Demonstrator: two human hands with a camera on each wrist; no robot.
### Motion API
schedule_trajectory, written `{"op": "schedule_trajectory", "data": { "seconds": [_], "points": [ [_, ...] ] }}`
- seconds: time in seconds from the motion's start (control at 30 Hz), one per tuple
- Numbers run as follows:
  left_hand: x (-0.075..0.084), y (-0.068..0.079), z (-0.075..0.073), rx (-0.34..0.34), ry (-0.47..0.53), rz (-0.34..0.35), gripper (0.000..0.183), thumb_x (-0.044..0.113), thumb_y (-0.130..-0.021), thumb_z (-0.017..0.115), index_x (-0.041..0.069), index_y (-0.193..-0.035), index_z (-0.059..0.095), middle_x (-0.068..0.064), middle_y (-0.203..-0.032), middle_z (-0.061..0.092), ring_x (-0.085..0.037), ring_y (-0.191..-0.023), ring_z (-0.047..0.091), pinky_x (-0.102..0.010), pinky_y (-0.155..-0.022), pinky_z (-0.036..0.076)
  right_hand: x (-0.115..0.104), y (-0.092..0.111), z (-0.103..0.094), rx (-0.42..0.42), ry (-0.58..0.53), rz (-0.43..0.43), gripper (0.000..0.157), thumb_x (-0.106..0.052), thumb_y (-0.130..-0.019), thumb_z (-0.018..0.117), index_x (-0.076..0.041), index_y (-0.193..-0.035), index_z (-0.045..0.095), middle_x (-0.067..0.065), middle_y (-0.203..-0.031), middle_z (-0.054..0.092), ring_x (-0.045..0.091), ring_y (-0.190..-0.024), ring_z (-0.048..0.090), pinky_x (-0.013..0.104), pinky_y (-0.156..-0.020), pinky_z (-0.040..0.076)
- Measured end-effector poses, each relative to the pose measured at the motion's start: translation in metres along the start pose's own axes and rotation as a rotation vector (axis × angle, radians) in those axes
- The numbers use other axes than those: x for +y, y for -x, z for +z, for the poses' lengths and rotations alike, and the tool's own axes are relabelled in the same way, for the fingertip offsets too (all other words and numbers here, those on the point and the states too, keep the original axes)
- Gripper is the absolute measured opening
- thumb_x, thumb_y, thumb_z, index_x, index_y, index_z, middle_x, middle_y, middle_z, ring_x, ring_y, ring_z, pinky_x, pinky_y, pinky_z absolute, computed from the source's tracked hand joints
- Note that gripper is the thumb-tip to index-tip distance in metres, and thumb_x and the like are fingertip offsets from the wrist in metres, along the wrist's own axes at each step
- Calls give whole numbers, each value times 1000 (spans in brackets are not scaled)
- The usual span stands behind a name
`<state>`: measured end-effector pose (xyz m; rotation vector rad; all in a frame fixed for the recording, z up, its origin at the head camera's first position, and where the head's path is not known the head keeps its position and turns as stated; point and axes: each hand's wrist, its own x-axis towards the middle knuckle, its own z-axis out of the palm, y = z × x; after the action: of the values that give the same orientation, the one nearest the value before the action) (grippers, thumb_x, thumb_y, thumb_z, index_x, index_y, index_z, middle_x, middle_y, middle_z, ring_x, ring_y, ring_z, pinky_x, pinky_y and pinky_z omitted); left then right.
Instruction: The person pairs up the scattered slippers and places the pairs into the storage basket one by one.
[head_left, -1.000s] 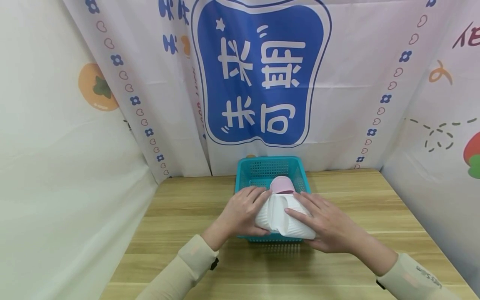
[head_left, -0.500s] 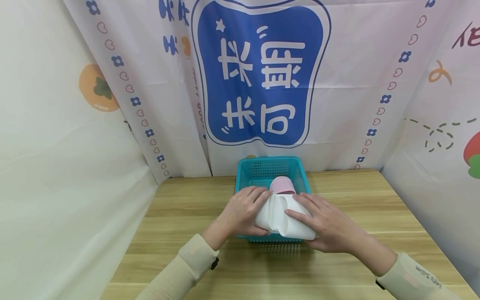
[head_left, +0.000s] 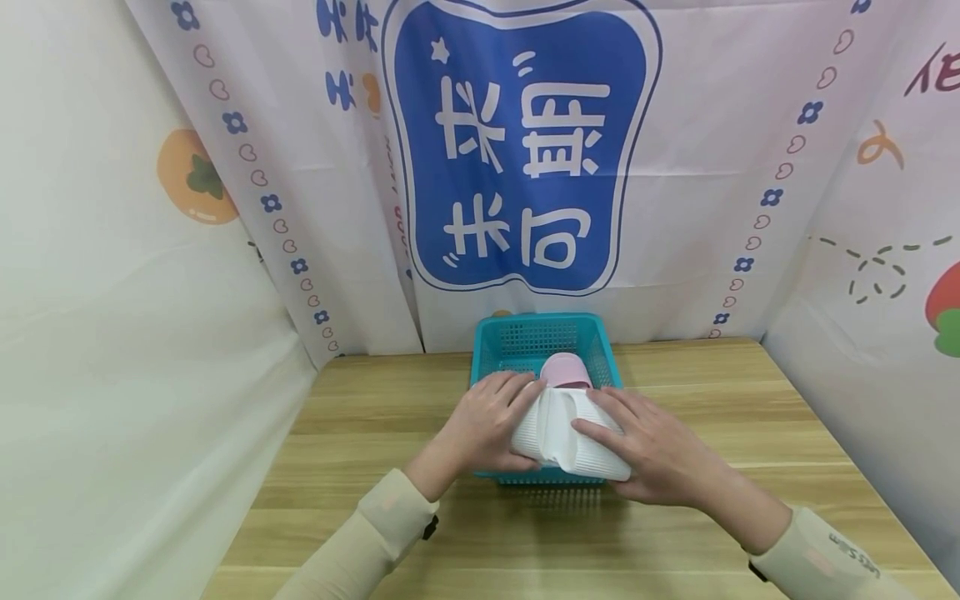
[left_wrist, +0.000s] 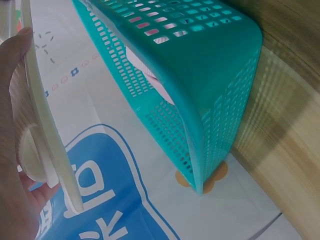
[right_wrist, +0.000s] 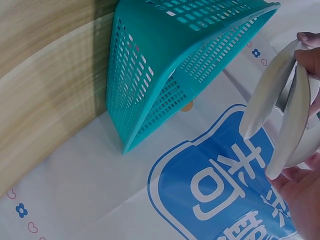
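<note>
Two white ribbed slippers are held together over the front of a teal basket (head_left: 536, 317). My left hand (head_left: 480, 425) grips the left slipper (head_left: 527, 433), fingers over its far end and thumb at the near end. Round the right slipper (head_left: 600, 450) curl the fingers of my right hand (head_left: 663, 450). The smooth pale edges of both slippers lie close along the middle; the right wrist view shows a narrow gap between these sole edges (right_wrist: 292, 125). Inside the basket a pink slipper (head_left: 564, 369) shows its rounded end, the rest hidden behind the white pair.
The basket stands on a wood-grain table (head_left: 375, 433) near its back edge. A white printed cloth with a blue panel (head_left: 517, 150) hangs right behind it. Pale cloth walls (head_left: 112, 333) rise at both sides of the table.
</note>
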<state>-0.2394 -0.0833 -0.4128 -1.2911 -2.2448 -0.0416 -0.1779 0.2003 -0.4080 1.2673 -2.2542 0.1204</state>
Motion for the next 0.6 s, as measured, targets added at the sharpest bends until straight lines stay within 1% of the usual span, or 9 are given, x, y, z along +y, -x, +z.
{"op": "schedule_trajectory", "data": {
  "seconds": [0.33,0.43,0.6],
  "points": [
    [-1,1,-2,31,-1,29,110,73,-60,74,6,-143,43,-13,-137,51,-31,-124,48,-48,-105,39,0,-1,1,44,-2,-8,91,-38,-55,85,-16,-137,52,24,-136,47,40,-117,50,54,-87,50],
    [-1,1,-4,24,3,27,110,72,-61,75,7,-143,43,-14,-138,50,-32,-126,46,-48,-108,36,0,0,1,61,-7,-5,91,-36,-54,86,-15,-135,53,24,-135,48,41,-116,50,54,-87,51],
    [-2,1,-7,4,-13,26,109,74,-65,70,8,-147,39,-15,-142,47,-32,-132,41,-46,-113,26,2,0,1,68,-16,11,91,-36,-53,86,-15,-135,53,24,-136,47,41,-116,51,54,-86,51]
  ]
}}
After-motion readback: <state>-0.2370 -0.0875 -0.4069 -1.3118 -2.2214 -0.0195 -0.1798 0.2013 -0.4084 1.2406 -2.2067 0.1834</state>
